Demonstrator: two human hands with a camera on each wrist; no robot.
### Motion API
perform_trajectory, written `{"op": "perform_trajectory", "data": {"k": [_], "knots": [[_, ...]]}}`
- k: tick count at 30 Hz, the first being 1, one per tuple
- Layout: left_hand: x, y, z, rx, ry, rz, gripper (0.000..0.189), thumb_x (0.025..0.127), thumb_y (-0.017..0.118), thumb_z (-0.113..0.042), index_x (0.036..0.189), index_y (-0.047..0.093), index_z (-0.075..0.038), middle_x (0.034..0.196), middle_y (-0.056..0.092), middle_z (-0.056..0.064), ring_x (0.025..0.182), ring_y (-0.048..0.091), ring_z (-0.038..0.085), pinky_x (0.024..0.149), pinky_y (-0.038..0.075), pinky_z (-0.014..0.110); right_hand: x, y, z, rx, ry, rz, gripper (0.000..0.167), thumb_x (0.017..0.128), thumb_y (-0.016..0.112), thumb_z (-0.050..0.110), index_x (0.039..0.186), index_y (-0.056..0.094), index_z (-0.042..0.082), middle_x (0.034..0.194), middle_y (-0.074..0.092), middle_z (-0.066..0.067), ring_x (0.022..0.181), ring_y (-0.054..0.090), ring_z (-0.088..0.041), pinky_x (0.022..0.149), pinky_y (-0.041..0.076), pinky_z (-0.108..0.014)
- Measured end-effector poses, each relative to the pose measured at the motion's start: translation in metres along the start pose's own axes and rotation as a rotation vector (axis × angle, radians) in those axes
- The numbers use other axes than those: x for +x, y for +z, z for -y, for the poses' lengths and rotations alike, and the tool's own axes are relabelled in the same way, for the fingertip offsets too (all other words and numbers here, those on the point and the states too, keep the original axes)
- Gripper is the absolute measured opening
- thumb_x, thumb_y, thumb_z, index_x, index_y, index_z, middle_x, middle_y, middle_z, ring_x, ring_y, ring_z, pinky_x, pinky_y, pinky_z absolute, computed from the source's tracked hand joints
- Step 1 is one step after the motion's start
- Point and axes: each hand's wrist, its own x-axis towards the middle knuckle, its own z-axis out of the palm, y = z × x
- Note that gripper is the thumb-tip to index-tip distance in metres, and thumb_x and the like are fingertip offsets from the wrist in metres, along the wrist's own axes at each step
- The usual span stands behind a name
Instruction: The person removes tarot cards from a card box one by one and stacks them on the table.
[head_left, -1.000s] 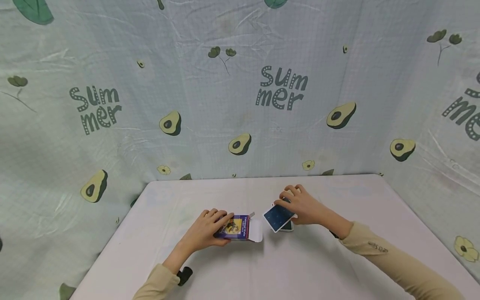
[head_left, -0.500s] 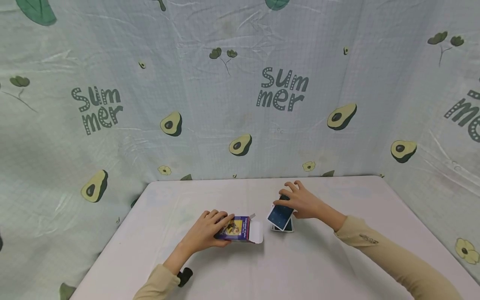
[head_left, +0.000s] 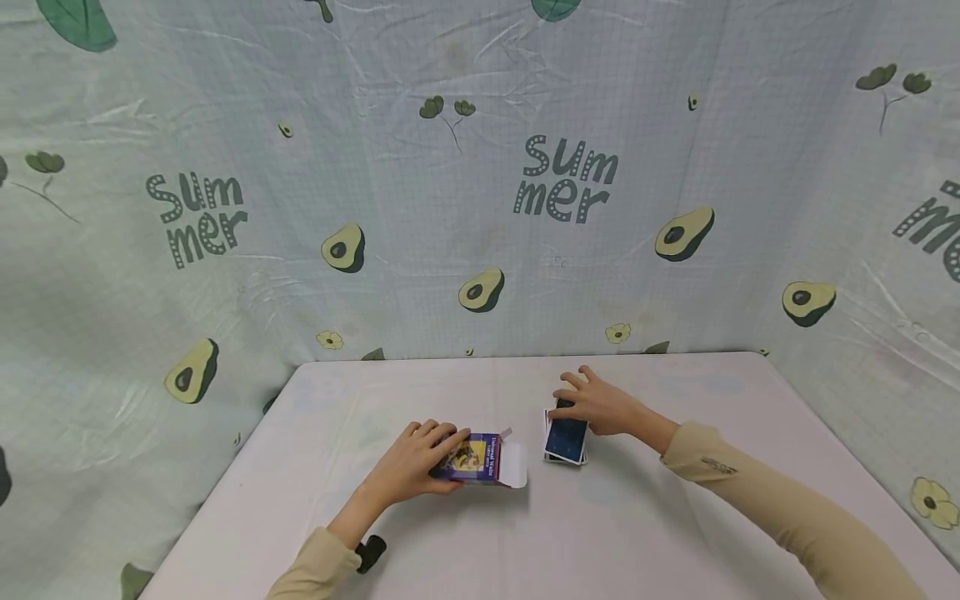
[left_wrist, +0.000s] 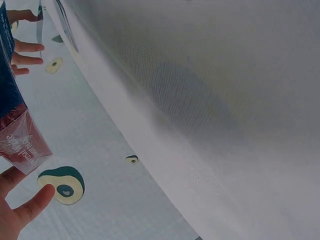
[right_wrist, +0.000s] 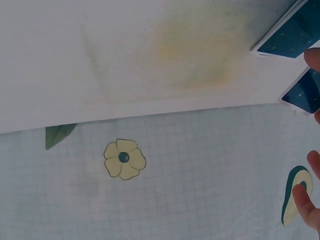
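My left hand (head_left: 412, 467) grips a purple tarot card box (head_left: 468, 457) with a yellow picture on its face. The box lies on its side, its white end flap (head_left: 513, 464) folded out toward the right. In the left wrist view, clear wrap shows around the red end of the box (left_wrist: 25, 142). A blue-backed tarot card (head_left: 566, 437) is pinched by my right hand (head_left: 600, 406), slightly tilted over a stack of matching cards. The right wrist view shows the stack (right_wrist: 290, 35) on the table and the held card (right_wrist: 302, 92) apart from it.
Both hands work over a white-covered table (head_left: 637, 525). Behind it hangs a pale curtain (head_left: 420, 192) printed with avocados and flowers, wrapping round both sides. A black strap mount (head_left: 371, 552) sits at my left wrist.
My right hand has moved slightly back and left, turning the held card more upright and bringing it over the stack. The left hand and the box have stayed in place.
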Motion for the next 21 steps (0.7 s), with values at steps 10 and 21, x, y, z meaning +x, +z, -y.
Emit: {"op": "perform_trajectory", "data": {"k": [10,21], "knots": [[0.001,0.0,-0.001,-0.018,-0.005,-0.004,0.074,0.063,0.071,-0.052,0.124,0.05,-0.017,0.106,0.056,-0.001,0.09,0.05,0.014,0.073,0.04,0.033,0.006,0.009,0.002,-0.061,-0.083,0.016,0.063,0.065,0.077,0.023,0.121,0.05,0.036,0.121,0.053,0.002,0.118,0.043,-0.027,0.09,0.039,-0.051],[0.001,0.001,-0.001,-0.015,0.0,0.0,0.074,0.064,0.069,-0.054,0.126,0.048,-0.019,0.107,0.055,-0.001,0.091,0.05,0.014,0.073,0.04,0.032,0.009,0.016,0.001,-0.067,-0.084,0.015,0.063,0.064,0.077,0.022,0.118,0.05,0.041,0.122,0.054,0.0,0.118,0.044,-0.026,0.09,0.039,-0.05]]}}
